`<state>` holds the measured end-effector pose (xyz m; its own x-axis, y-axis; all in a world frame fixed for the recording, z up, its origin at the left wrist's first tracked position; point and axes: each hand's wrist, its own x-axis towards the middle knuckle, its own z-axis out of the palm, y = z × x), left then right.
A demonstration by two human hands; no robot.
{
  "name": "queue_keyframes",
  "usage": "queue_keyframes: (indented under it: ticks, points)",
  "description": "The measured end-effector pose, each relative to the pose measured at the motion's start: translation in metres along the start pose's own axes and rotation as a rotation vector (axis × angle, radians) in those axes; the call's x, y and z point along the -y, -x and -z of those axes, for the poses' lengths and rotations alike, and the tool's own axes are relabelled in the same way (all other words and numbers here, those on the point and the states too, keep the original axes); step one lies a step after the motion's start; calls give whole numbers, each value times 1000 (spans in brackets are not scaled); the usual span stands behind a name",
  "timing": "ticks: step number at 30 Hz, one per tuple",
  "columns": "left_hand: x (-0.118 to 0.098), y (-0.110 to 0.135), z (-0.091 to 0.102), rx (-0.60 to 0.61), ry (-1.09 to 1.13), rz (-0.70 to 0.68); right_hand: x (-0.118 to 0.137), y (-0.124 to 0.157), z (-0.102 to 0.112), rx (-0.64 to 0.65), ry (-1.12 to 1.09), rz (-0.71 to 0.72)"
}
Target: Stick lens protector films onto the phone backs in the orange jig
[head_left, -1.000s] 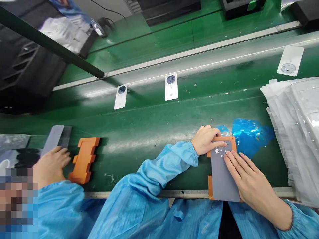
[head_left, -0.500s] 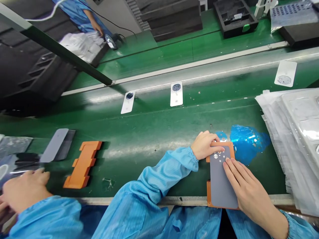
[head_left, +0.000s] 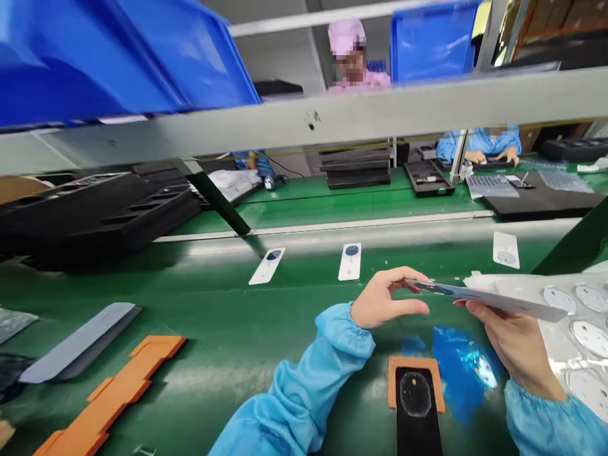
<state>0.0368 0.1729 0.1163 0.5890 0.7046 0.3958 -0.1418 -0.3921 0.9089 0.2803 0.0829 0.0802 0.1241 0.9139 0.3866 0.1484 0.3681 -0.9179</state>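
My right hand [head_left: 515, 345] holds a thin grey panel [head_left: 479, 296] from beneath, lifted and seen almost edge-on above the belt. My left hand [head_left: 384, 299] is curled at the panel's left end, thumb and forefinger pinching its tip. Below them an orange jig [head_left: 393, 380] lies on the green belt [head_left: 237, 329], with a black insert [head_left: 418, 411] that has a round window in it. A crumpled blue film [head_left: 458, 361] lies just right of the jig.
Three white cards [head_left: 350, 261] ride the far side of the belt. Clear blister trays [head_left: 577, 310] are stacked at right. A grey panel [head_left: 80, 342] and another orange jig [head_left: 118, 386] lie at left. Black foam trays [head_left: 95, 215], blue bins [head_left: 142, 57], a shelf rail [head_left: 304, 120] and people beyond.
The grey panel has come up off the orange jig and now hangs in both hands, baring the black insert. The view tilted up; the neighbour's hand at left is gone from view.
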Motion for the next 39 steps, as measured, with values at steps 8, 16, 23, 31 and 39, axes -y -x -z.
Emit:
queue_keyframes:
  ticks: [8, 16, 23, 31, 39]
  points:
    - [-8, -6, -24, -403, -213, -381, 5, -55, -14, 34, -267, 26]
    - [-18, -1, -36, -543, -99, -165, -6, -50, -22, 8, -107, -96]
    - [-17, 4, -54, -431, -5, 24, 7, -37, -15, -87, -117, -144]
    - [24, 6, -48, -247, -127, 221, -23, -74, -3, -325, -259, -124]
    - [100, 125, -102, 434, -914, -332, -77, -103, -57, -194, -238, -492]
